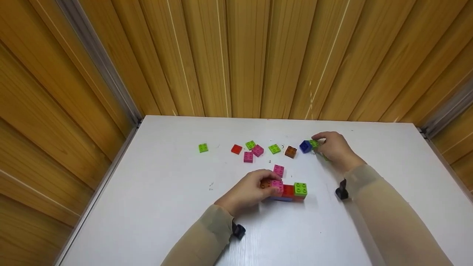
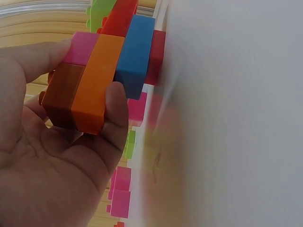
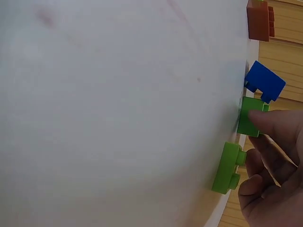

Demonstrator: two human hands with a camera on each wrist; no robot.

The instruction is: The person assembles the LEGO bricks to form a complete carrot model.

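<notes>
L hand [image 1: 247, 188]: grips brick assy [image 1: 288, 191] | long axis ~L-R, studs up | R hand [image 1: 335, 149] – pinches green brick [image 3: 251, 104]

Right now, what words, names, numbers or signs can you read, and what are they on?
There are none I can read.
Table: small dark marks, too small and blurred to tell if they are writing.
Blocks: no letters or numbers show.
Wall: none show.

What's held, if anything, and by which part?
Left hand: joined bricks, by the brown-and-orange end. Right hand: green brick beside the blue brick, pinched by its sides.
</notes>
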